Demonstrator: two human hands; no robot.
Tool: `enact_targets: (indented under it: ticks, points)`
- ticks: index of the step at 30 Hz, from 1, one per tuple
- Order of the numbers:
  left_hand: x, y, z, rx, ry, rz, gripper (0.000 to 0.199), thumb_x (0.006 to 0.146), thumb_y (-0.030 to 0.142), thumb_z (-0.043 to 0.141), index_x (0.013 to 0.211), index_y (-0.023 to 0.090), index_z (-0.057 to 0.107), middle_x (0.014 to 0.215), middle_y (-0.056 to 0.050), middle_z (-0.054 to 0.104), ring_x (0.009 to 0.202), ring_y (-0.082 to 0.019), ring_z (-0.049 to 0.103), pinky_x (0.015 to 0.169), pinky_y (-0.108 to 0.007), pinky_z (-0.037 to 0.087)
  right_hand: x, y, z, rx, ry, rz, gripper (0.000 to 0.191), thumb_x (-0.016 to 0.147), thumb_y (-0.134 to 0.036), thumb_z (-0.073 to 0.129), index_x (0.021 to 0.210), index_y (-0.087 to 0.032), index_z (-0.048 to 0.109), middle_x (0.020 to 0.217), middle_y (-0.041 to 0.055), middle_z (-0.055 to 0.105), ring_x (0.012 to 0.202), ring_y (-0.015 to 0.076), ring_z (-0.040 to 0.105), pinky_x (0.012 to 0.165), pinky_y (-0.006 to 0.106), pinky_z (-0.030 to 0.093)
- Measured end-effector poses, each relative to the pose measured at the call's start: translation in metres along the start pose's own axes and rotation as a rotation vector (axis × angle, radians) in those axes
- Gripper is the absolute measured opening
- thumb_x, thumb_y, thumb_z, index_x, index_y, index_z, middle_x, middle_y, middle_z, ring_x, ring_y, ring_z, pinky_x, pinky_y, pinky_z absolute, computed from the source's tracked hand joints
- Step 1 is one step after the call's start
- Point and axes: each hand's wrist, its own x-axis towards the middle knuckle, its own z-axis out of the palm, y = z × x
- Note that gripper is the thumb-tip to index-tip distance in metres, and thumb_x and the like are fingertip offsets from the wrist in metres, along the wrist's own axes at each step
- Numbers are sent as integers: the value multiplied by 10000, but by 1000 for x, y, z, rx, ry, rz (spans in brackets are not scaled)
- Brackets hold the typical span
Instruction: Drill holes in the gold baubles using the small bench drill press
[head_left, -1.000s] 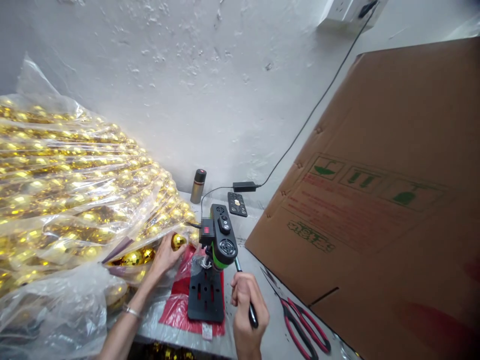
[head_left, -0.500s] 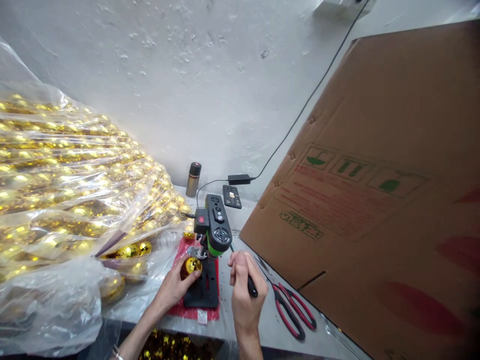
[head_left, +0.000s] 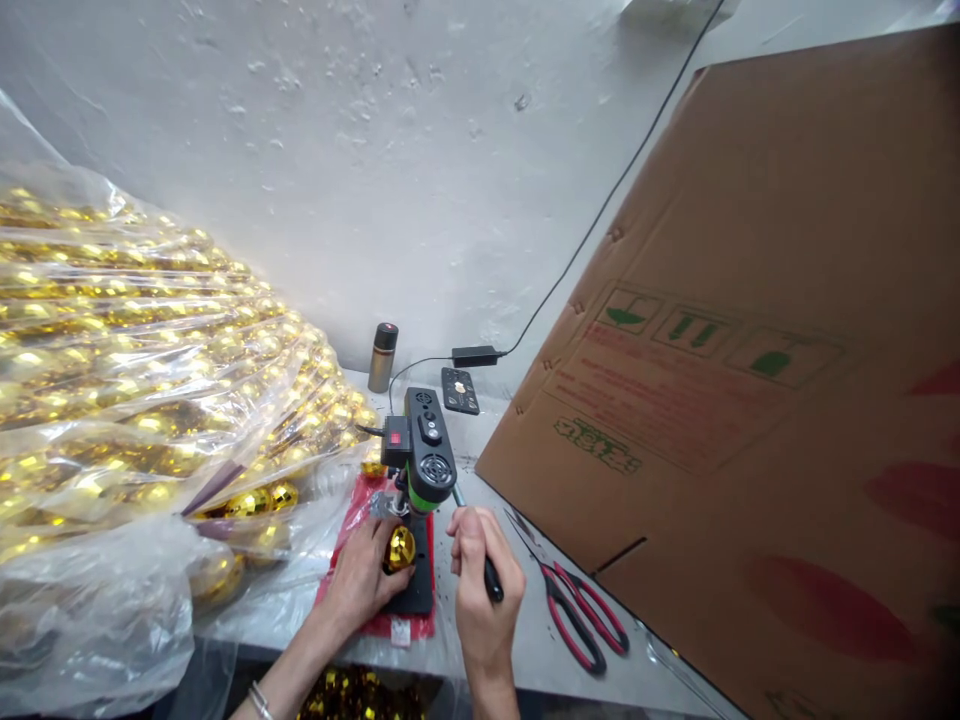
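Observation:
A small black and green bench drill press [head_left: 430, 450] stands on the table, its base plate [head_left: 411, 597] on a red plastic sheet [head_left: 381, 628]. With thumb and fingers around its side, my left hand [head_left: 367, 575] holds a shiny gold mirror ball [head_left: 401, 548] over the plate, below the drill head. The drill tip is hidden behind the head. On the right of the machine, my right hand [head_left: 486, 570] is closed around its feed lever [head_left: 493, 580], whose black end sticks out of the fist.
Left, a large clear plastic bag [head_left: 150, 370] bulges with gold balls. Red-handled scissors [head_left: 577, 610] lie right of my right hand, beside a big cardboard box [head_left: 720, 400]. Behind the press are a bottle [head_left: 382, 358], a phone [head_left: 460, 391] and a power adapter [head_left: 478, 356]. More gold balls [head_left: 360, 695] show below the table edge.
My left hand has moved right with the gold ball, bringing it further over the base plate. My right hand stays on the lever, slightly lower. The view has shifted a little.

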Motion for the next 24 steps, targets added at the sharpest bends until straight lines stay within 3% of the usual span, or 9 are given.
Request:
enact_targets:
  ticks: [8,14,18,24]
  points:
    - [4,-4,19,-109,53,-62,525,752,309,777,1255,210,666,1220,-133,758,1145,-368,692,1035,-569,519,-4,3,-2,7,-9,5,359,1094,-311,477,757,-217,553,672,-30,498,550,112,452,504,234,375]
    - [2,5,11,-109,21,-85,500,778,318,769,1257,213,672,1189,-123,756,1118,-356,687,1028,-536,518,-19,18,2,20,28,-104,310,1080,-192,467,786,-218,561,714,-24,554,585,107,517,538,232,388]
    - [2,10,9,-108,18,-93,491,771,298,777,1245,223,675,1159,-102,749,1109,-343,682,1033,-512,514,-30,33,8,-2,91,-186,359,1096,-198,430,750,-224,525,738,-20,584,658,115,593,601,231,441]
    - [2,10,10,-92,3,-103,453,773,282,771,1214,228,683,1125,-95,739,1095,-338,673,1011,-503,514,-36,43,10,-8,119,-173,364,1093,-234,443,743,-223,542,721,-9,581,611,127,568,544,249,420]
